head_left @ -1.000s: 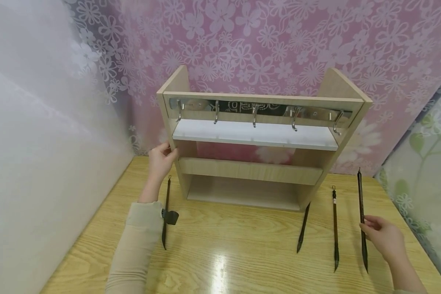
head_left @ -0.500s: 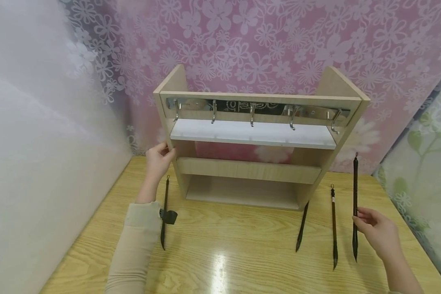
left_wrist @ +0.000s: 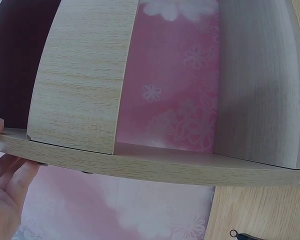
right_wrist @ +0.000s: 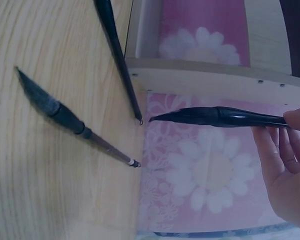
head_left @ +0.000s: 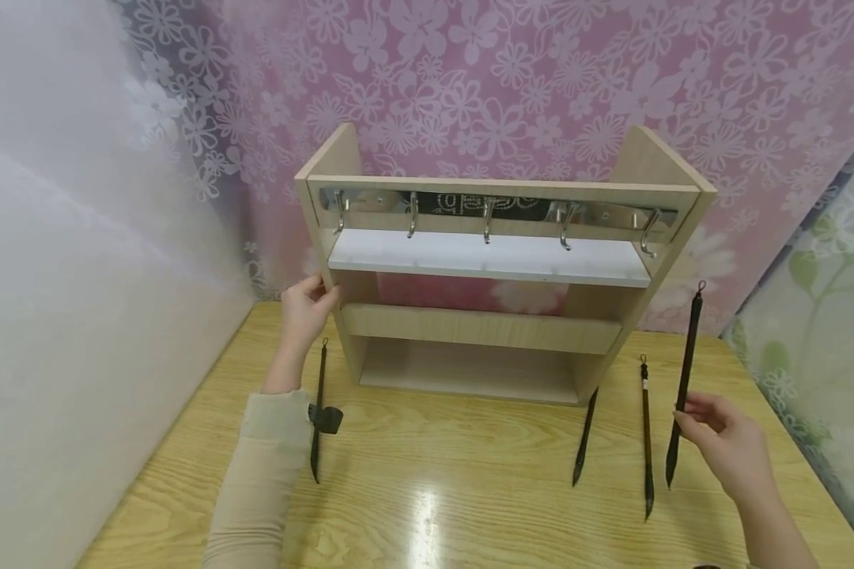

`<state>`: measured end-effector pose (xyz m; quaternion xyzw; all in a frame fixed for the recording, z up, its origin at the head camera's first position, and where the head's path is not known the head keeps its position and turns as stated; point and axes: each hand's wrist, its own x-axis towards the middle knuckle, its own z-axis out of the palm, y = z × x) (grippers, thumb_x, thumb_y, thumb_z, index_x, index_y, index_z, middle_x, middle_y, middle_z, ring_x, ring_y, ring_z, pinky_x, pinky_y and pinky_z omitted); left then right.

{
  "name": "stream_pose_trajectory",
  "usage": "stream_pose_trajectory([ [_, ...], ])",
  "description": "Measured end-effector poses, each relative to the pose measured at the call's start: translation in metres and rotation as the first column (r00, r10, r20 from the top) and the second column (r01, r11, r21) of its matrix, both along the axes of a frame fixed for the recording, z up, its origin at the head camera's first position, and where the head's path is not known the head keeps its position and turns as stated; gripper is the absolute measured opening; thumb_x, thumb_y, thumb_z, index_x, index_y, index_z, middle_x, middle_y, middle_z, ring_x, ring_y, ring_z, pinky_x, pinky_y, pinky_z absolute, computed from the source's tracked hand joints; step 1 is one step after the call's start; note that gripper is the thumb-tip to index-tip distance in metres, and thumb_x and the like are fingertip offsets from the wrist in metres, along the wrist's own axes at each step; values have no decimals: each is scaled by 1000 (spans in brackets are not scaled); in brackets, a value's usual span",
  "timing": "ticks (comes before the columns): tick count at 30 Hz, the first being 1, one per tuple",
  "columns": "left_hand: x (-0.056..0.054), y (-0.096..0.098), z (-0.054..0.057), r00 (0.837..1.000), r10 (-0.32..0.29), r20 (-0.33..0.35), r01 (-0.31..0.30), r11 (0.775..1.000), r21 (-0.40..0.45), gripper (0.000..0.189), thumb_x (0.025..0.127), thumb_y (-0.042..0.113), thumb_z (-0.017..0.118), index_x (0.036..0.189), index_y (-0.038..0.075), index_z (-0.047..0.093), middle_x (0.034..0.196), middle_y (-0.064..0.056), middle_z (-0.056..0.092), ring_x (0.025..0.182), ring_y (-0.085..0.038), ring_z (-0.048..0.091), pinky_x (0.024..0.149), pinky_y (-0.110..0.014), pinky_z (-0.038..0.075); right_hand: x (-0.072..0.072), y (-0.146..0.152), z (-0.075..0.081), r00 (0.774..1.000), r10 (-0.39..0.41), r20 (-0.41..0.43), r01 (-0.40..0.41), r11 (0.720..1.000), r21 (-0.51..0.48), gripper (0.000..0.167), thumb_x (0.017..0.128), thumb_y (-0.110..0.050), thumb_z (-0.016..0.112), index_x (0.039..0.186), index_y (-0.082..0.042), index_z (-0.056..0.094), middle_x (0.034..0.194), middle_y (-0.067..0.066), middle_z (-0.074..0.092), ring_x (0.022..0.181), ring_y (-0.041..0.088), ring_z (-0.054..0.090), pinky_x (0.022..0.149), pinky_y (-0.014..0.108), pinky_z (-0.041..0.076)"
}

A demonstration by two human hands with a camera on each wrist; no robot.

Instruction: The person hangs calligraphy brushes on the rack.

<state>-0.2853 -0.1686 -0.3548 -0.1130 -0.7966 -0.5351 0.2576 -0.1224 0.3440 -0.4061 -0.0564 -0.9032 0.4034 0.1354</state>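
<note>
My right hand (head_left: 729,442) pinches a dark calligraphy brush (head_left: 685,371) by its lower handle, bristles down and hanging loop up. In the right wrist view the black tip of this brush (right_wrist: 200,116) points away from the fingers. My left hand (head_left: 307,312) grips the left side panel of a light wooden rack (head_left: 480,328), thumb in front and fingers behind, as the left wrist view shows the panel edge (left_wrist: 155,167) running from that hand. Several metal hooks (head_left: 487,221) line the rack's top front board, with nothing hanging on them.
Two brushes lie right of the rack: one with a white band (head_left: 647,442), another brush (head_left: 585,442) partly behind the rack's corner. A further brush (head_left: 320,411) lies beside the left forearm. All rest on the wooden table (head_left: 427,474). A pink flowered wall covering (head_left: 470,95) stands behind.
My right hand has lifted the brush from low over the table's right side, moving it up and left, and its top now leans right. My left hand stays on the rack.
</note>
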Motion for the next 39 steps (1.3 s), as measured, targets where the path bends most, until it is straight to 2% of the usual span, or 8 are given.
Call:
stream_pose_trajectory([
  [7,1,1,1,1000,0,3,0,1000,-6,15,81,2,59,89,-9,64,88,-22,63,82,-30,62,60,-10,47,-5,-3,-6,998,2,-66,-7,997,-71,32,84,-17,60,107,5,52,85,-11,55,76,-11,49,57,6,44],
  [11,16,7,14,1000,6,-3,-6,1000,-26,15,82,-1,56,90,-13,62,89,-26,62,83,-33,61,60,-9,46,-6,-2,-10,996,6,-90,-16,993,-115,28,83,-14,62,103,4,54,85,-2,56,75,-9,50,56,6,42],
  [14,26,12,23,1000,9,-6,-9,999,-39,16,82,-3,54,91,-15,61,90,-27,61,83,-35,61,62,-12,48,-5,-5,-5,996,16,-83,-22,997,-74,30,84,-16,61,103,4,52,86,-7,55,77,-11,48,57,5,42],
  [19,28,13,25,1000,9,-20,-10,999,-47,17,82,-4,54,93,-15,60,90,-28,61,84,-36,60,67,-28,53,-2,-16,8,995,31,-92,-33,999,-23,27,84,-12,60,102,5,50,85,-18,51,77,-14,47,60,4,42],
  [21,28,13,25,1000,8,-26,-10,999,-49,16,81,-4,55,92,-14,61,89,-27,61,83,-35,61,67,-33,54,-2,-19,11,994,39,-103,-42,999,-21,25,83,-9,60,101,5,50,84,-21,51,76,-14,47,60,4,42],
  [24,27,13,24,1000,11,-27,-13,998,-53,15,82,-3,55,91,-14,61,88,-27,62,82,-35,61,65,-31,53,-2,-23,14,992,52,-118,-54,998,-17,22,83,-6,60,100,5,51,84,-22,50,76,-13,48,59,5,43],
  [31,3,1,2,1000,8,-5,-8,1000,-19,15,82,3,59,89,-9,63,89,-23,63,83,-31,62,65,-26,53,-4,-30,19,986,99,-137,-101,995,-7,18,82,-3,60,97,4,51,83,-16,53,76,-11,50,59,7,45],
  [39,2,2,0,1000,11,1,-11,1000,-19,13,81,4,59,86,-7,63,90,-21,63,83,-28,62,66,-29,54,-5,-39,22,981,107,-161,-111,994,-15,19,82,-5,60,97,4,52,85,-17,53,77,-11,50,61,6,45],
])
